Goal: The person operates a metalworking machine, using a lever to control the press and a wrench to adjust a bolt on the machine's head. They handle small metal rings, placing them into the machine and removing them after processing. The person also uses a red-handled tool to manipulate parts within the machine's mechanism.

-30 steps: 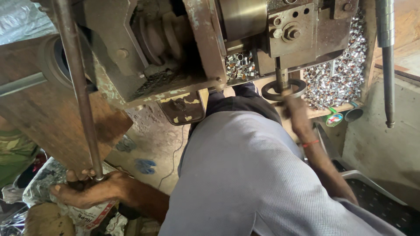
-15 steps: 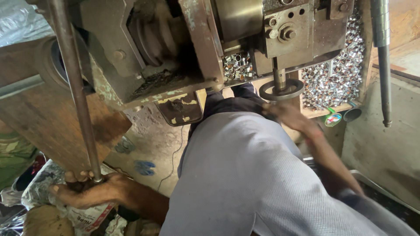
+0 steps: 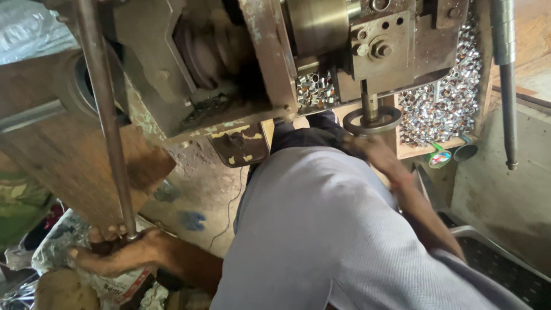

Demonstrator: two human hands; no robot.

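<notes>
Left hand point(image 3: 112, 255) grips rod point(image 3: 106, 126); right hand point(image 3: 373, 152) beneath wheel point(image 3: 372, 120).

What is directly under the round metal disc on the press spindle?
Under the disc is the right hand, blurred, reaching up just beneath it. Whatever it holds or touches there is hidden by the hand itself.

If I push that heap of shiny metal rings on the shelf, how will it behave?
The rings look small, loose and round, so they would probably slide, scatter and roll. Piled against the press, some might spill off the shelf edge.
</notes>
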